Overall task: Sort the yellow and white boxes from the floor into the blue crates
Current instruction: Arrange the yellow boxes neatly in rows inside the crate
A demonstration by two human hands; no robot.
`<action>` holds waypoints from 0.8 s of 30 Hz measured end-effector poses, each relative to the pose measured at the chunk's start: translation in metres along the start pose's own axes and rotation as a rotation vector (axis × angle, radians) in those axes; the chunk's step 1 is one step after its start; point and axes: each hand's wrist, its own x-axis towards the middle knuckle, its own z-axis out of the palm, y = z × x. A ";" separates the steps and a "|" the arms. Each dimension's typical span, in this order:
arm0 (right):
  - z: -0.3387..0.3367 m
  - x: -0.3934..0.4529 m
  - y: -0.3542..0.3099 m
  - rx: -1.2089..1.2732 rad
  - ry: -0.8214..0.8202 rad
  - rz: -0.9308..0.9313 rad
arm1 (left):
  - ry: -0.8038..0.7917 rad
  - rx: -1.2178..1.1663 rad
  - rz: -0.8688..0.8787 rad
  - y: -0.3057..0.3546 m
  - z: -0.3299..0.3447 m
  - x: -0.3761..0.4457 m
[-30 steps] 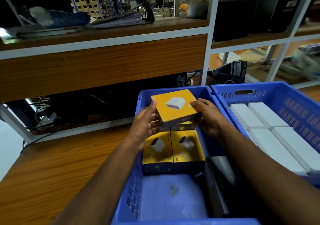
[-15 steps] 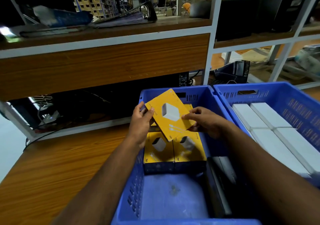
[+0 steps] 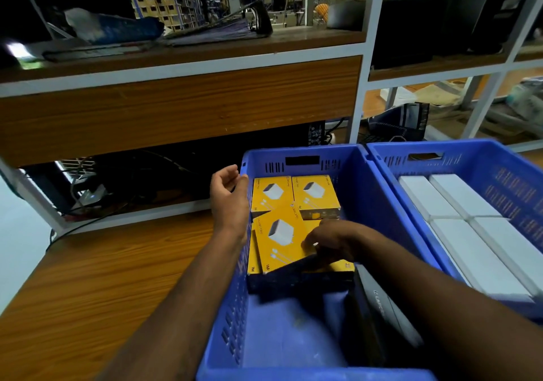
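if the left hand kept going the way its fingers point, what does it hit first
Probably the far-left corner rim of the blue crate holding yellow boxes: the left hand hangs open beside it, fingers curled toward it. Depth is unclear.

Wooden surface (image 3: 102, 277) under blue crates (image 3: 367, 180)

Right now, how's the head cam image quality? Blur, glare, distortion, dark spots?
Head view: wide-angle bending shows in the shelf frame; a blown-out glare patch sits on the upper left shelf; the near inside of the left blue crate lies in deep shadow under the arms; the right hand on the tilted yellow box is slightly soft; the white boxes read clean.
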 end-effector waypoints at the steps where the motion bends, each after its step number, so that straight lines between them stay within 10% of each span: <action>1: 0.003 -0.002 -0.002 -0.077 0.015 -0.001 | -0.003 -0.002 -0.001 0.000 0.000 0.000; 24: 0.029 0.007 0.009 -0.691 0.198 -0.360 | -0.113 0.146 0.033 0.003 0.004 -0.007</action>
